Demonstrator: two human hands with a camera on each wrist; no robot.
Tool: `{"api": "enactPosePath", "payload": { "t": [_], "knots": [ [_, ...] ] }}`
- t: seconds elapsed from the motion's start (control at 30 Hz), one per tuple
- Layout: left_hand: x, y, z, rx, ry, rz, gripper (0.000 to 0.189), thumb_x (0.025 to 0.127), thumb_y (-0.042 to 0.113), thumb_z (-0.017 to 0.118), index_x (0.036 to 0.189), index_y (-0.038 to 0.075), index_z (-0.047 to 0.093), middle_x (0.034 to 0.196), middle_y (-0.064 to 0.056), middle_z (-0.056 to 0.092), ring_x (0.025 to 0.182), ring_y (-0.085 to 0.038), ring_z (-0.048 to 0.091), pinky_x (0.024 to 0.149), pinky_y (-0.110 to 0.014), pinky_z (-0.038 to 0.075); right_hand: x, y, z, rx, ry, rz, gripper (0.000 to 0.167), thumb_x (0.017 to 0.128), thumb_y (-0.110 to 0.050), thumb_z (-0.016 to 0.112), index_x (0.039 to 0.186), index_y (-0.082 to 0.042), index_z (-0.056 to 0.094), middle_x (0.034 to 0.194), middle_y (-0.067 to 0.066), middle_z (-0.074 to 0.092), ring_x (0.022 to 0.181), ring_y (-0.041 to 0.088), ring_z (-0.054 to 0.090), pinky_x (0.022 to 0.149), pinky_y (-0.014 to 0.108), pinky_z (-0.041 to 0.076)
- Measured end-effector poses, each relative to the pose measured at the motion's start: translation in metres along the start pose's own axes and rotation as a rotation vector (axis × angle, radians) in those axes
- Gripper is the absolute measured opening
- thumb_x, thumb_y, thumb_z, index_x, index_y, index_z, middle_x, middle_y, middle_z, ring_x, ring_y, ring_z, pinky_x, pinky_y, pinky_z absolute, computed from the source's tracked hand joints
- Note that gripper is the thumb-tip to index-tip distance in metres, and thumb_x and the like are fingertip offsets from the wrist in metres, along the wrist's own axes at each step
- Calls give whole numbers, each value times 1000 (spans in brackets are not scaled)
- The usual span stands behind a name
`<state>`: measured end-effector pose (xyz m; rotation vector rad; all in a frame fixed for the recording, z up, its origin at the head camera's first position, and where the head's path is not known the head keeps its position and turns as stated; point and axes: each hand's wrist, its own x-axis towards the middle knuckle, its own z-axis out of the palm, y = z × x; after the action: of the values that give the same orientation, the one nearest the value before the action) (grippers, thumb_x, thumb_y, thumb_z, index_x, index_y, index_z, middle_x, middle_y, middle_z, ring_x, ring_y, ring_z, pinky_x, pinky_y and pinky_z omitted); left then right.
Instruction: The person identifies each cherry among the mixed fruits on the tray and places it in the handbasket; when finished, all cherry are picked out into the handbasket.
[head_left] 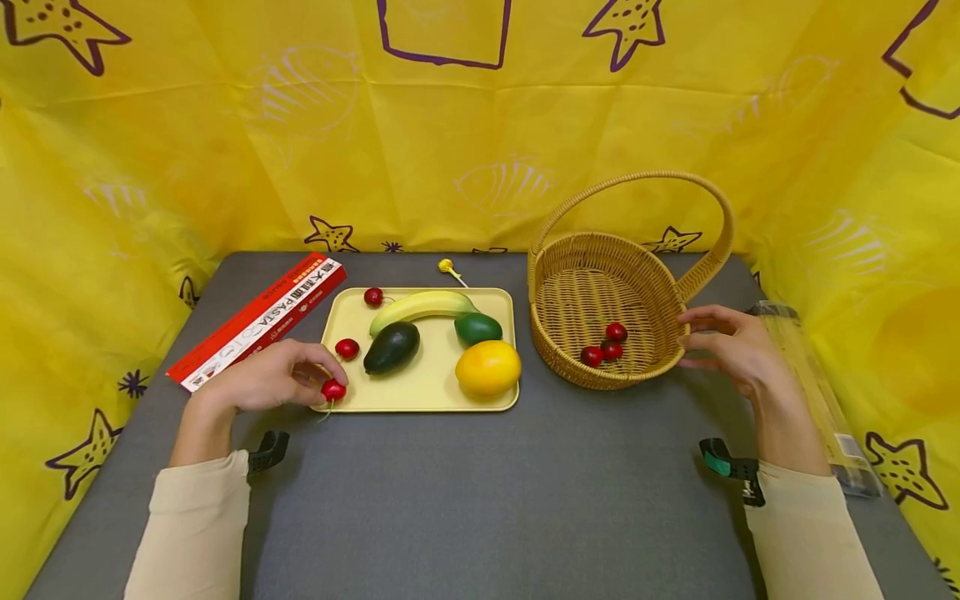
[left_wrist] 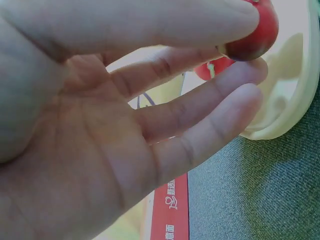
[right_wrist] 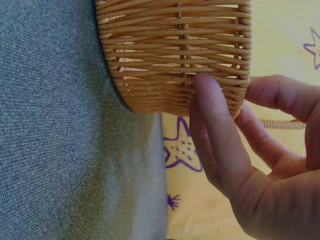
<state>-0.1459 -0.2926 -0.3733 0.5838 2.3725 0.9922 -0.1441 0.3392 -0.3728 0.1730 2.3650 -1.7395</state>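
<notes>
At the tray's lower left corner, my left hand (head_left: 273, 375) pinches a red cherry (head_left: 333, 390) with a green stem between thumb and fingers. The left wrist view shows that cherry (left_wrist: 257, 35) at the fingertips, the other fingers extended below it. Two more cherries lie on the pale yellow tray (head_left: 420, 400), one near the avocado (head_left: 392, 348) and one (head_left: 373, 297) at the far left corner. My right hand (head_left: 731, 346) touches the right side of the wicker basket (head_left: 551, 342), its fingertips at the rim and outer wall (right_wrist: 175, 60). Several cherries (head_left: 612, 350) sit inside the basket.
A banana (head_left: 420, 307), a green fruit (head_left: 478, 328) and a yellow fruit (head_left: 487, 368) share the tray. A red pasta box (head_left: 258, 321) lies left of it. A yellow-topped stick (head_left: 447, 267) lies behind. A long clear package (head_left: 825, 400) lies beyond my right arm.
</notes>
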Motion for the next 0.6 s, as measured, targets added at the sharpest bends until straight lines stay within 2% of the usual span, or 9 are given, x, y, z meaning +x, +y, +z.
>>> {"api": "enactPosePath", "payload": {
  "t": [0.27,0.6],
  "knots": [
    [2,1,1,27,64,20,26,87,11,84,110,22,80,115,7,73,111,-16,61,88,-32,57,-1,-1,0,-5,-3,9,24,99,-4,68,120,-15,68,111,-9,65,90,10,71,79,36,64],
    [3,2,0,-16,84,136,26,89,5,81,113,14,80,117,4,74,117,-9,61,93,-35,59,0,-1,0,-6,-1,16,25,99,-5,68,124,-11,65,112,-9,64,90,9,71,78,35,64]
  ]
}}
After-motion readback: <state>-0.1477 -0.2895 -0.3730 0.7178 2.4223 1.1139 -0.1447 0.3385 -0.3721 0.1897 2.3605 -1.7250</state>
